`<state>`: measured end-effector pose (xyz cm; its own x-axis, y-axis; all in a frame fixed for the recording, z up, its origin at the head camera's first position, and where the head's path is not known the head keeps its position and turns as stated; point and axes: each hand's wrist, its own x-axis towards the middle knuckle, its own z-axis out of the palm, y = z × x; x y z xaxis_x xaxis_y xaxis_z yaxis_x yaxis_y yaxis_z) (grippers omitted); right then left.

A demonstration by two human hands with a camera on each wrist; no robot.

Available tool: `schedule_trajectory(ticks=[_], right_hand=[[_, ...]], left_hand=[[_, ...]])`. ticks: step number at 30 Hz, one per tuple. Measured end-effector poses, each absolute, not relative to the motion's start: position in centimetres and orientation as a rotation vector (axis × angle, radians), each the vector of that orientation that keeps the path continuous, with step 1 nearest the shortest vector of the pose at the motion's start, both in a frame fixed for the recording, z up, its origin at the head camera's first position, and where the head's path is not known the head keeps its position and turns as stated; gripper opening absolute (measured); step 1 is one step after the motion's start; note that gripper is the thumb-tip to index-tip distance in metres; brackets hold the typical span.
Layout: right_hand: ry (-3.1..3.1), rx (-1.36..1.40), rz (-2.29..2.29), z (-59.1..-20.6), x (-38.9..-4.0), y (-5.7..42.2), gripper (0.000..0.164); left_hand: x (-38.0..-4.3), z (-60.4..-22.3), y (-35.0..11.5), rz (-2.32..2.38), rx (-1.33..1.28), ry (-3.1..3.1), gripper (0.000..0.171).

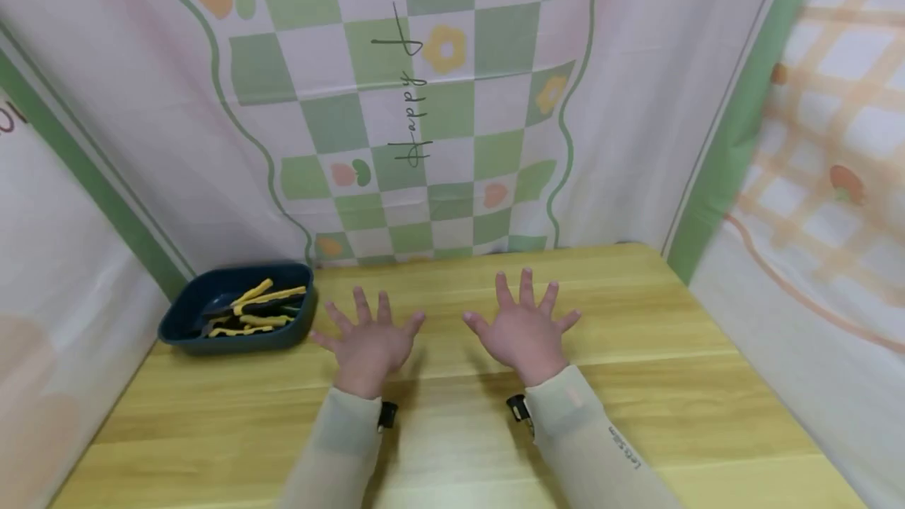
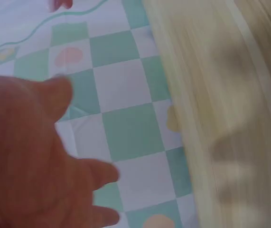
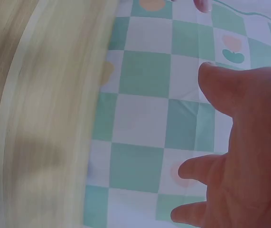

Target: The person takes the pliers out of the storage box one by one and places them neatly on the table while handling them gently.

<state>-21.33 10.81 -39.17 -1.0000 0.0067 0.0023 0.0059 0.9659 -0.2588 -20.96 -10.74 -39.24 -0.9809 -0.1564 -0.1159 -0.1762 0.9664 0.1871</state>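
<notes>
Both hands are held out over the wooden table [image 1: 452, 430] with fingers spread and nothing in them. My left hand [image 1: 373, 346] is a little to the right of a dark blue bin [image 1: 240, 342], its little finger close to the bin's side. Inside the bin lie several tools with yellow and black handles [image 1: 265, 305]. Farther right, my right hand [image 1: 525, 335] has its thumb pointing toward the left one. In the left wrist view the left palm [image 2: 26, 156] shows bare, and the right palm [image 3: 258, 142] likewise in the right wrist view.
A green and white checkered curtain [image 1: 452, 124] hangs along the table's back edge. Fabric with an orange grid [image 1: 813, 140] covers the right side, and a pale cloth [image 1: 56, 258] stands at the left. Each sleeve cuff carries a small black device [image 1: 387, 415].
</notes>
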Motion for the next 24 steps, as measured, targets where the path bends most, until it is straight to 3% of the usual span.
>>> schedule_trajectory(ticks=[24], right_hand=[[-3.156, -0.031, 0.445, -39.6, -21.5, 12.4, 0.104]], left_hand=[[-22.8, -36.0, -32.3, 0.556, -0.322, 3.025, 0.120]])
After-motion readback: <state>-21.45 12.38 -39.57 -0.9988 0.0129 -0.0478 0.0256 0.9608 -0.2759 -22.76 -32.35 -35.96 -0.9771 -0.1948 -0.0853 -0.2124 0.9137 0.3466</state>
